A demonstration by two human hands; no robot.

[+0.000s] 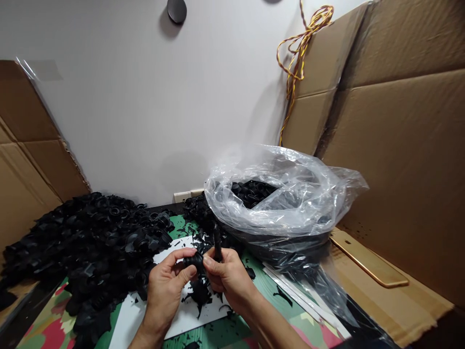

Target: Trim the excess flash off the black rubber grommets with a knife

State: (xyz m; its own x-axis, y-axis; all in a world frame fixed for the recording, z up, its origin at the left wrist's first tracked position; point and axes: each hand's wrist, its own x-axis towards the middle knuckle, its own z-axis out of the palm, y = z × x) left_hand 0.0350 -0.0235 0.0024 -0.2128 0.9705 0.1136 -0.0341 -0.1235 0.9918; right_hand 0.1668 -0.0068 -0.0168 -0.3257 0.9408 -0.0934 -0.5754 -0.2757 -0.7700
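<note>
- The left hand (165, 291) is closed in a narrow grip on a black ribbed rubber part (194, 261); the part is pinched between thumb and fingers, just above a white sheet (135, 310), and its ribs are partly hidden by the fingers;
- The right hand (228, 280) is closed in a narrow grip on a thin black strip (217, 241); the strip is held upright against the ribbed part, and whether the two are joined cannot be told;
- The greatest risk is judged to lie at the pinch; the matte rubber could be let slip if either grip is loosened, and a dropped part would be hard to pick out against so much black;
- Jagged black scraps (198, 293) are strewn over the white sheet; their thin, torn edges could be mixed in with whole parts if they are swept together;
- A loose heap of black ribbed parts (94, 247) is piled on the left of a green patterned table (276, 291); its slumped sides could be spilled by a careless elbow;
- More parts are held in a crinkled clear polythene bag (286, 194), which is slumped open beside the hands; corrugated cardboard sheets (399, 145) are propped along the wall.
</note>
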